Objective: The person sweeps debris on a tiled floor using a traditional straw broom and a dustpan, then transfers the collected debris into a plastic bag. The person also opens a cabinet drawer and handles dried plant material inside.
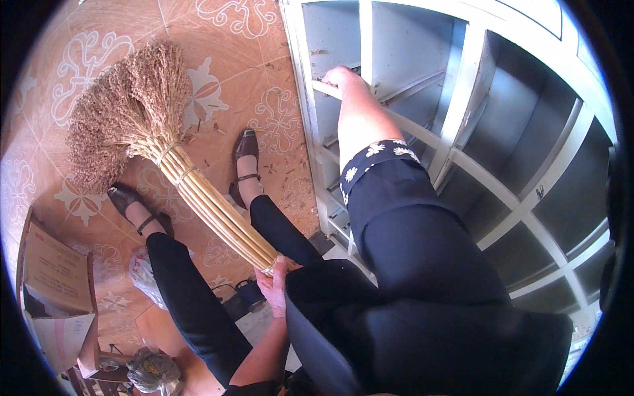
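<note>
A straw broom [213, 203] with a wide bushy head slants across the view, its head up and to the left. My left hand [273, 284] is wrapped around the end of its bundled stalk handle. Out to the right, my right hand [342, 78] grips a white rail [327, 89] at the front of an open white cabinet [448, 106]; its fingertips are partly hidden behind the rail. The cabinet's compartments show bare inner panels, with specks of debris in those near my right hand.
Patterned tiles cover the floor [277, 59], with scattered debris along the cabinet base. My dark shoes [246, 148] stand near the broom head. At lower left are an open cardboard box [57, 277], a tied plastic bag [153, 369] and a white bag [146, 274] behind my leg.
</note>
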`<state>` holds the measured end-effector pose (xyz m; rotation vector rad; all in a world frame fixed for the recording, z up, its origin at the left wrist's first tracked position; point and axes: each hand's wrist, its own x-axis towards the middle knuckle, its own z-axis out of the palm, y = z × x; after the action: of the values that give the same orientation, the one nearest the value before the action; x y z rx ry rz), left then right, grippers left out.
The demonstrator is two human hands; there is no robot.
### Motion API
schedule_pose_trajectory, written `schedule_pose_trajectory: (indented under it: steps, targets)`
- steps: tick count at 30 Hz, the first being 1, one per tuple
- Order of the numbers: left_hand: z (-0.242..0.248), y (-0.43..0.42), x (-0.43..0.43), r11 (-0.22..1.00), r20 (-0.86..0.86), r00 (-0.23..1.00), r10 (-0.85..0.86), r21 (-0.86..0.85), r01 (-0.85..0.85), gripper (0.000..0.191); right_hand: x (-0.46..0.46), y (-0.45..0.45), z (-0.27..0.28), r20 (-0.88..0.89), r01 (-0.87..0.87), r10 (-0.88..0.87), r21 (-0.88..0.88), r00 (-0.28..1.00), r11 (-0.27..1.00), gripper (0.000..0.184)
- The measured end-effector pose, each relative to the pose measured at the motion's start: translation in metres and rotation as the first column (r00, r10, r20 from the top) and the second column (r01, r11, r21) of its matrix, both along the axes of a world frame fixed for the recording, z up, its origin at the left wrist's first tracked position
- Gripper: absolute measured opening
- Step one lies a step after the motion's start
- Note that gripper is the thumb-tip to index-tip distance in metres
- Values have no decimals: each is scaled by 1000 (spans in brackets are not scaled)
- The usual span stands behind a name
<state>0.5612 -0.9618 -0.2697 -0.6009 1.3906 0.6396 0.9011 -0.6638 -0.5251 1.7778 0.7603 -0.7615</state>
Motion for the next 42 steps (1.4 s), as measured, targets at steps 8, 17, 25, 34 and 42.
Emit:
schedule_pose_trajectory:
  steps: [8,17,25,34,42]
  targets:
    - [3,5,-3,998,34,998,57,-30,-56,26,-7,-1,6,-14,94,-93,37,996,995,32]
    - [6,15,-5,989,24,995,98,-113,-94,23,-19,0,24,-47,91,-90,14,995,996,26]
    - [4,12,-4,982,51,987,150,-124,-143,24,-11,-5,20,-172,-73,70,-13,983,997,28]
    - [7,20,-8,988,70,992,103,-122,-94,24,50,-28,-31,-135,444,-423,267,896,856,38]
    - [6,14,-5,970,56,988,145,-206,-131,25,13,-11,-5,-24,312,-313,195,949,930,36]
